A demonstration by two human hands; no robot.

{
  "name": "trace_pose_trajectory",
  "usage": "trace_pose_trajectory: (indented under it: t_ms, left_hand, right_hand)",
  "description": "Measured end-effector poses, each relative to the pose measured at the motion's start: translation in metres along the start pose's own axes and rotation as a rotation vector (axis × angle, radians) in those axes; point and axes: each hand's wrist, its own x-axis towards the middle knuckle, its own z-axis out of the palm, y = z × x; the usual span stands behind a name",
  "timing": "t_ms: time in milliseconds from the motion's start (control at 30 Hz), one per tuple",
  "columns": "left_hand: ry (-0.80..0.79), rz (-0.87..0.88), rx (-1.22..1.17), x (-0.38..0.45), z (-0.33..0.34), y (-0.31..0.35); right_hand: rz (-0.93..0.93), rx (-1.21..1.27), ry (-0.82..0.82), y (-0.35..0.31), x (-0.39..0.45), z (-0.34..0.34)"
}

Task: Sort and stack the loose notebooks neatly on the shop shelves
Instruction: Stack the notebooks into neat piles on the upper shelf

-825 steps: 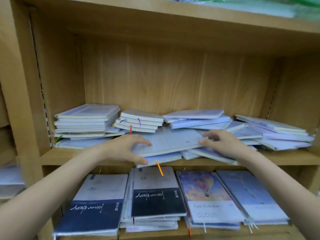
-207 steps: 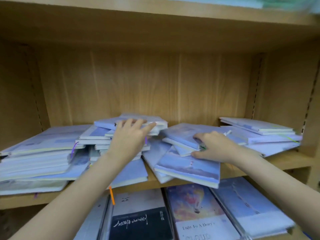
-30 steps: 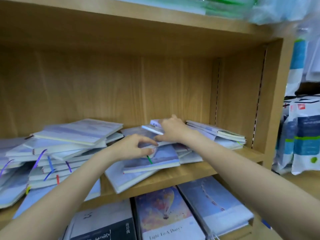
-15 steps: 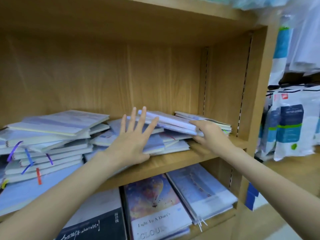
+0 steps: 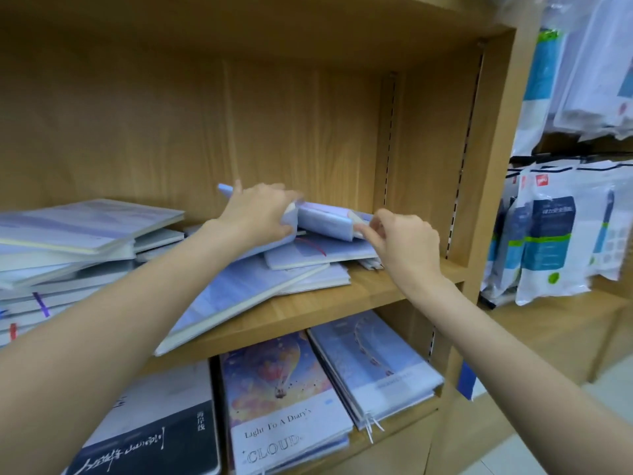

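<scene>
Right of my bookcase post (image 5: 493,166), white-and-blue packets (image 5: 548,234) hang in rows, with clear-wrapped packs (image 5: 589,63) above them.

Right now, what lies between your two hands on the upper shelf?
In the head view, a small lifted bundle of pale notebooks spans the gap: left hand grips one end, right hand pinches the other.

- You are in a stationery shop, facing a wooden display shelf (image 5: 342,303) with slotted rails for movable boards.
- Many copies of the same notebooks (image 5: 284,399) lie face-up as stock.
- To your right, sealed packets (image 5: 548,234) of goods hang in rows on a rack.
</scene>
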Motion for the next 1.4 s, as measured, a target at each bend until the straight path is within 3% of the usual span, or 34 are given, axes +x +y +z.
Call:
trace_pose_trajectory:
  t_ms: [100, 233, 433, 500, 667, 867, 1067, 1133, 1233, 1333, 1400]
  left_hand:
    - [0.068, 0.035, 0.068, 0.002, 0.002, -0.002]
    - [0.106, 0.075, 0.152, -0.003, 0.010, -0.004]
    - [0.038, 0.033, 0.116, 0.015, 0.004, -0.009]
    - [0.021, 0.019, 0.129, 0.018, 0.005, -0.008]
    - [-0.035, 0.011, 0.125, 0.013, 0.010, -0.010]
    - [-0.078, -0.027, 0.080, 0.015, 0.000, -0.018]
    - [-0.092, -0.045, 0.092, 0.013, 0.000, -0.019]
    - [-0.105, -0.034, 0.093, 0.008, 0.003, -0.016]
    - [-0.138, -0.005, 0.099, -0.006, 0.009, -0.011]
    - [-0.167, 0.029, 0.077, -0.020, 0.013, -0.007]
    - [-0.212, 0.042, 0.070, -0.026, 0.016, -0.006]
  right_hand:
    - [0.005, 0.354, -0.149, 0.002, -0.033, 0.005]
    - [-0.185, 0.361, -0.346, 0.008, -0.030, 0.026]
    - [-0.048, 0.359, -0.469, 0.005, -0.008, 0.054]
    - [-0.030, 0.254, -0.452, 0.006, -0.001, 0.057]
    - [-0.335, -0.191, -0.420, -0.004, 0.006, 0.065]
    - [-0.534, -0.199, -0.277, 0.003, 0.012, 0.055]
    - [-0.609, -0.191, -0.010, 0.000, 0.006, 0.013]
    - [-0.594, -0.135, 0.036, 0.009, -0.010, 0.012]
    - [-0.468, -0.085, -0.027, 0.019, -0.041, 0.018]
    - [-0.161, -0.074, -0.107, 0.033, -0.063, 0.016]
    - [0.137, 0.089, -0.197, 0.040, -0.071, 0.002]
